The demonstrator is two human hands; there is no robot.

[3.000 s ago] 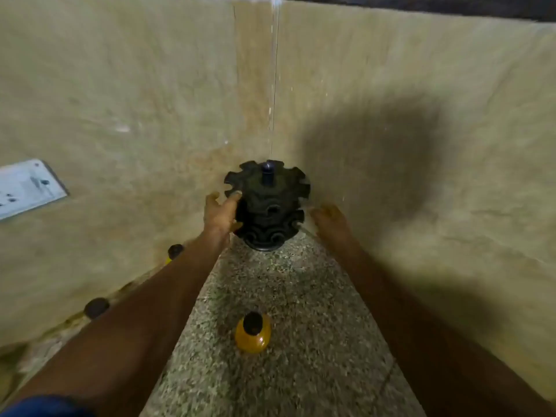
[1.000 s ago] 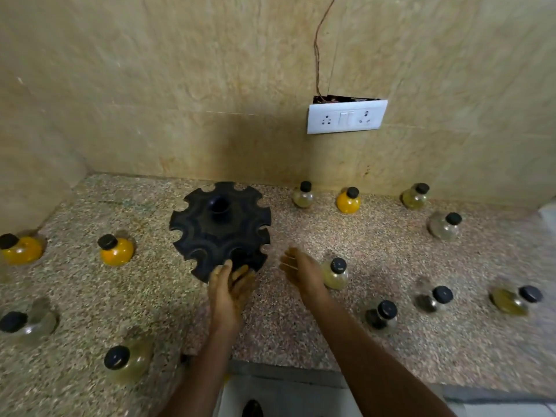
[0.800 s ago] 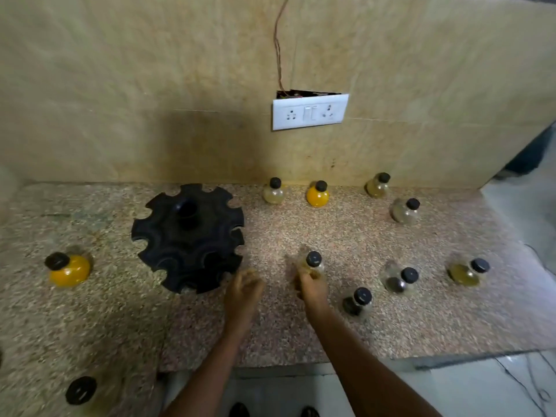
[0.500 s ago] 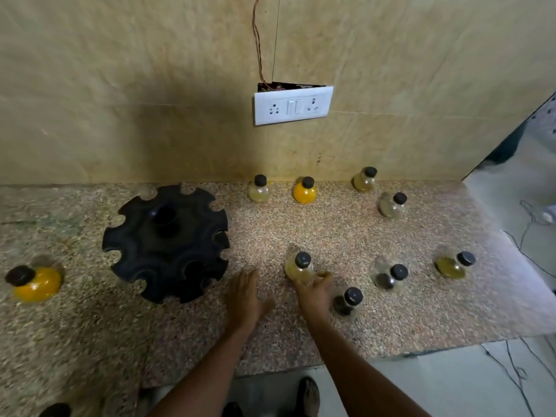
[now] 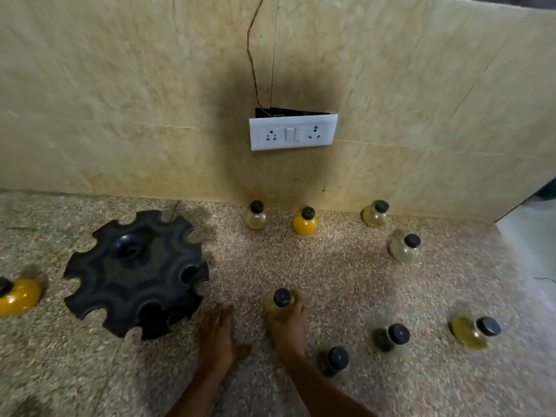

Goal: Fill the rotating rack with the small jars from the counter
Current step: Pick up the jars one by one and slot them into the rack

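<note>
- The right hand (image 5: 288,326) is wrapped around a small jar (image 5: 281,303) of pale yellow liquid with a black cap, fingers curled on its body; the jar stands on the speckled counter (image 5: 331,275) just right of the rack
- The left hand (image 5: 218,335) lies flat on the counter with palm down, fingers spread narrowly and holding nothing, close beside the rack's near edge
- The black rotating rack (image 5: 135,275) stands on the counter left of both hands, and the notched slots that show around its rim are empty
- Along the wall stand a pale jar (image 5: 255,216), an orange jar (image 5: 305,221) and another pale jar (image 5: 375,213), with a cloudy jar (image 5: 404,248) a little nearer
- To the right of the right hand sit two dark jars (image 5: 332,361) (image 5: 389,337) and a tilted yellow-green jar (image 5: 475,331)
- At the left edge an orange jar (image 5: 18,294) is partly cut off
- A white socket plate (image 5: 293,132) hangs on the tiled wall, with a thin wire (image 5: 251,55) running up from behind it
</note>
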